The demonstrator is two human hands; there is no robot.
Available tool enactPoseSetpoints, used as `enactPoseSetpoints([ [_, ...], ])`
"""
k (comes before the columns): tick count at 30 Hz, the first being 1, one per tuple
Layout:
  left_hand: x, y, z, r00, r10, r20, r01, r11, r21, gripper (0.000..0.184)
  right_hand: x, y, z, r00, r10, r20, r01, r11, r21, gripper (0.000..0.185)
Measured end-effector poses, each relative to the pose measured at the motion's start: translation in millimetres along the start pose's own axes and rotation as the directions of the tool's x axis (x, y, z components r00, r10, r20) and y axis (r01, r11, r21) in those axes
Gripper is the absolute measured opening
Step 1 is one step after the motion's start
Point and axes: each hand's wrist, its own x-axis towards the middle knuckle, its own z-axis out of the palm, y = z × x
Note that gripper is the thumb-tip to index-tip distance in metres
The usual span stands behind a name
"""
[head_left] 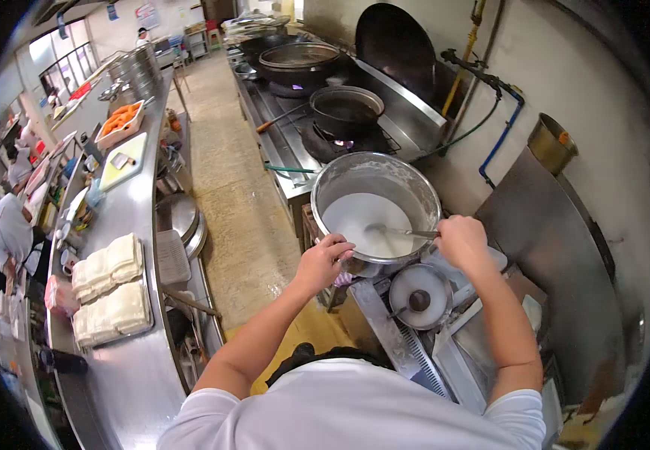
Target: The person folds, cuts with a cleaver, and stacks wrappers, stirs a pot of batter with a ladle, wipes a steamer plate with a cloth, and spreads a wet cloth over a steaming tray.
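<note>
A large metal pot [426, 176] stands in front of me with a white, milky liquid [362, 214] in it. My right hand [461, 240] is closed round the metal handle of a ladle [407, 233], whose far end dips into the liquid and is hidden there. At the near left rim of the pot, my left hand [326, 261] is closed on the edge with its fingers bent. Just below the pot sits a round metal lid with a dark knob [419, 301].
Behind the pot is a stove with a black pot [346, 112] and a larger wok [299, 64]; flames show under them. On the left, a steel counter [119, 375] carries stacked white slabs [111, 311], a cutting board [122, 161] and a carrot basket [120, 124]. Other people work farther left.
</note>
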Motion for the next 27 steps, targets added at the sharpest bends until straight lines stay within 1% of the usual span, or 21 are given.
enactPoseSetpoints([
  [1,-0.1,-2.6,0.4,1.0,0.004,-0.006,-0.005,1.0,-0.019,0.017,-4.7,-9.5,-2.4,0.998,-0.035,0.048,0.039,0.995,-0.092,0.027],
  [2,1.1,-5.7,1.0,1.0,0.009,-0.015,-0.009,0.999,-0.039,0.016,-12.5,-16.7,-9.7,0.987,-0.022,0.161,0.044,0.991,-0.129,0.015],
  [6,-0.3,-19.8,8.2,0.995,0.066,-0.078,-0.073,0.994,-0.085,0.015,-30.1,-40.9,-13.5,0.97,-0.099,0.221,0.134,0.98,-0.151,0.011],
  [8,0.5,-22.3,8.9,0.994,0.067,-0.084,-0.077,0.99,-0.121,0.014,-30.3,-59.7,-40.3,0.956,-0.117,0.269,0.166,0.972,-0.167,0.009],
  [11,-0.4,-27.0,9.2,0.993,0.07,-0.093,-0.084,0.984,-0.155,0.014,-17.0,-85.9,-78.9,0.904,-0.118,0.411,0.212,0.959,-0.191,0.009],
  [14,1.3,-29.2,7.9,0.987,0.1,-0.125,-0.12,0.979,-0.168,0.014,-2.0,-107.9,-101.1,0.882,-0.166,0.441,0.255,0.955,-0.151,0.009],
  [17,3.6,-29.2,6.5,0.987,0.098,-0.131,-0.121,0.976,-0.182,0.018,11.0,-132.5,-101.5,0.861,-0.154,0.485,0.229,0.968,-0.099,0.01],
  [20,3.7,-35.9,11.1,0.988,0.099,-0.118,-0.122,0.972,-0.201,0.025,5.9,-159.3,-79.4,0.906,-0.114,0.407,0.149,0.987,-0.054,0.011],
  [23,2.3,-38.0,12.1,0.988,0.111,-0.105,-0.129,0.974,-0.188,0.03,-10.1,-171.0,-16.1,0.964,-0.09,0.252,0.109,0.992,-0.064,0.014],
  [24,2.5,-37.5,11.5,0.988,0.115,-0.1,-0.132,0.975,-0.177,0.031,-15.0,-172.3,6.5,0.975,-0.002,0.221,0.024,0.995,-0.095,0.021],
  [27,2.1,-29.6,4.9,0.988,0.116,-0.1,-0.132,0.976,-0.175,0.031,-27.5,-154.2,48.9,0.985,0.133,0.106,-0.111,0.976,-0.188,0.032],
])
